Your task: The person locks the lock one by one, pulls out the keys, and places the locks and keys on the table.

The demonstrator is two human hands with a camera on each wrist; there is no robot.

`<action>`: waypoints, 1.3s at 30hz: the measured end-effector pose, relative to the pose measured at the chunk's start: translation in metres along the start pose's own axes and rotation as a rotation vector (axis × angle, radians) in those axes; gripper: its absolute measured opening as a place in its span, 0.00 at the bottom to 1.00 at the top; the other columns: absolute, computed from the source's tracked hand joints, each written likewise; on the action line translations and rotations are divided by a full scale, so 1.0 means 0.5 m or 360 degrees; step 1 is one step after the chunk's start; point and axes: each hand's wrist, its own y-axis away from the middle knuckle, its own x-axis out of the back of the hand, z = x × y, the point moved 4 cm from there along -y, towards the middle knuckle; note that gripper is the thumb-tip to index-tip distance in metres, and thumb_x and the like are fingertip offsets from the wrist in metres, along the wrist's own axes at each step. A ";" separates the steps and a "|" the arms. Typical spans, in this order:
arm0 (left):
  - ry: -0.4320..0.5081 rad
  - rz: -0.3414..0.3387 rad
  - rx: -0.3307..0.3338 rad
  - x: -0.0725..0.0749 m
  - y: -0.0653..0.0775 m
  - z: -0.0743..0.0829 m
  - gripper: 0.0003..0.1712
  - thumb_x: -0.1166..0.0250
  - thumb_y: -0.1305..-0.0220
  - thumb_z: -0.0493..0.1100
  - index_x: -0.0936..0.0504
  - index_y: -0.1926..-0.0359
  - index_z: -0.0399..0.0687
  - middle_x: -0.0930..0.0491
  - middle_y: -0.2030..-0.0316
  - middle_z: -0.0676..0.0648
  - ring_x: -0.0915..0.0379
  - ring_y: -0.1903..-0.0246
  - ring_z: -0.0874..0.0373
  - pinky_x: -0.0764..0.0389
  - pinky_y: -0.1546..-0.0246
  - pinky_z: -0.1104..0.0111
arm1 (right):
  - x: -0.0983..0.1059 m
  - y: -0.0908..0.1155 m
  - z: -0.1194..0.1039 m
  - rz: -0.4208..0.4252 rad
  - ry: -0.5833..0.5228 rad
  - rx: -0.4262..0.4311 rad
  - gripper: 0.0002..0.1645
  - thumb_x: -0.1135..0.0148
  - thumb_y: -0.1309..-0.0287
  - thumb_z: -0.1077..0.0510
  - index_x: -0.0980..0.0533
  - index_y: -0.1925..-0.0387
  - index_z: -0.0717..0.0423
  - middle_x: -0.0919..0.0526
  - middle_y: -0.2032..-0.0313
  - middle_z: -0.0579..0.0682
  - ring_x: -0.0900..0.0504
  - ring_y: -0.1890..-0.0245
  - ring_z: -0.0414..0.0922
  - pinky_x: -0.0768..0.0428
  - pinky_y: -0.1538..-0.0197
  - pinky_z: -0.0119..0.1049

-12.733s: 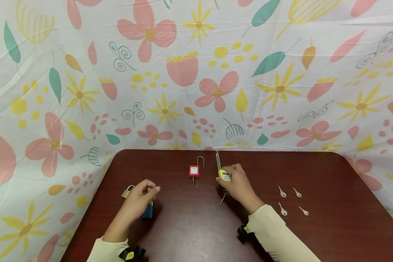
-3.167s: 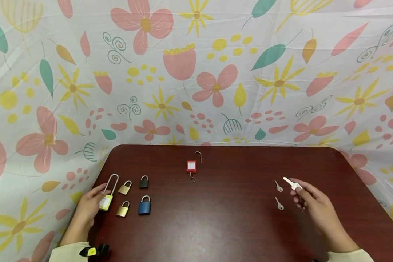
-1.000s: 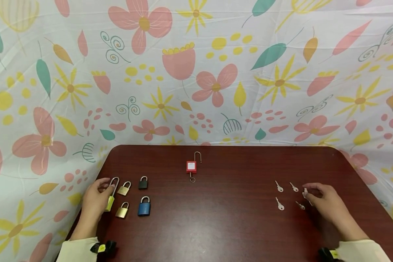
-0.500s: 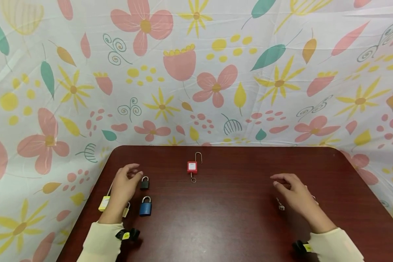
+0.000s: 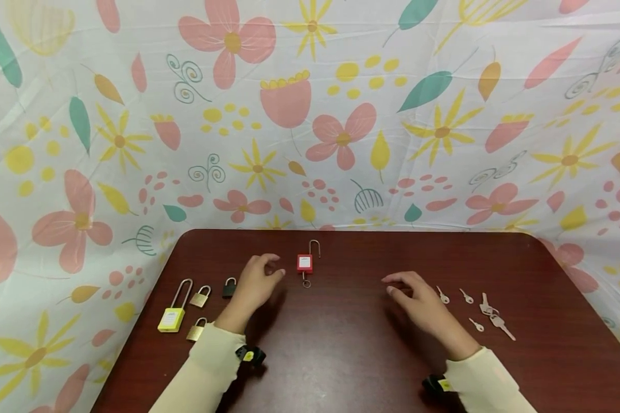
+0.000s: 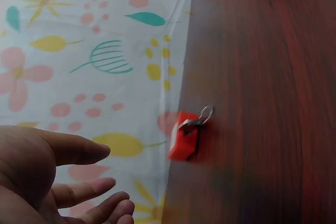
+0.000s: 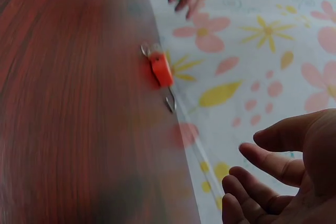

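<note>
A red padlock (image 5: 305,264) lies at the table's back middle, its shackle open, with a key and ring at its lower end. My left hand (image 5: 257,285) hovers left of it, fingers loosely bent, holding nothing. My right hand (image 5: 419,299) is farther off on the right, also with relaxed fingers and nothing in it. In the left wrist view the red padlock (image 6: 185,136) is beyond the fingertips of the left hand (image 6: 58,177). The right wrist view shows the same padlock (image 7: 161,72) apart from the right hand (image 7: 283,171).
On the left lie a yellow long-shackle padlock (image 5: 171,319), two brass padlocks (image 5: 200,297) and a black padlock (image 5: 229,288). My left arm hides the blue padlock. Several loose keys (image 5: 467,296) and a ringed pair of keys (image 5: 503,327) lie on the right. A flowered cloth (image 5: 341,189) hangs behind.
The yellow padlock went from my right hand at the middle to the left group. My right hand laid the ringed keys at right. Both hands have since moved inward toward the red padlock.
</note>
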 end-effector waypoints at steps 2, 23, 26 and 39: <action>-0.0006 -0.0015 0.0008 -0.022 -0.013 0.007 0.19 0.35 0.39 0.44 0.24 0.48 0.45 0.28 0.58 0.43 0.28 0.60 0.51 0.26 0.58 0.59 | -0.014 -0.004 -0.007 -0.0023 -0.0024 -0.0001 0.10 0.43 0.35 0.59 0.24 0.53 0.52 0.26 0.55 0.50 0.27 0.56 0.44 0.26 0.54 0.50; -0.0245 -0.0079 0.0277 -0.153 -0.094 0.001 0.33 0.32 0.45 0.58 0.28 0.44 0.43 0.33 0.54 0.38 0.30 0.61 0.45 0.25 0.62 0.56 | -0.112 -0.016 -0.046 -0.0204 -0.0116 -0.0044 0.10 0.43 0.35 0.58 0.24 0.53 0.43 0.26 0.53 0.43 0.27 0.53 0.44 0.28 0.52 0.49; -0.0289 -0.0051 0.0283 -0.156 -0.099 0.002 0.30 0.31 0.46 0.55 0.25 0.49 0.42 0.33 0.58 0.40 0.29 0.65 0.48 0.25 0.65 0.59 | -0.117 -0.020 -0.052 -0.0201 -0.0127 -0.0042 0.10 0.42 0.35 0.58 0.24 0.54 0.41 0.26 0.54 0.43 0.27 0.52 0.44 0.28 0.51 0.49; -0.0265 0.0035 0.0136 -0.159 -0.091 0.020 0.24 0.30 0.51 0.46 0.25 0.55 0.40 0.33 0.63 0.42 0.31 0.71 0.52 0.25 0.69 0.63 | -0.123 -0.037 -0.067 -0.0175 -0.0150 0.0008 0.10 0.42 0.35 0.59 0.24 0.55 0.41 0.25 0.54 0.44 0.28 0.51 0.45 0.30 0.49 0.51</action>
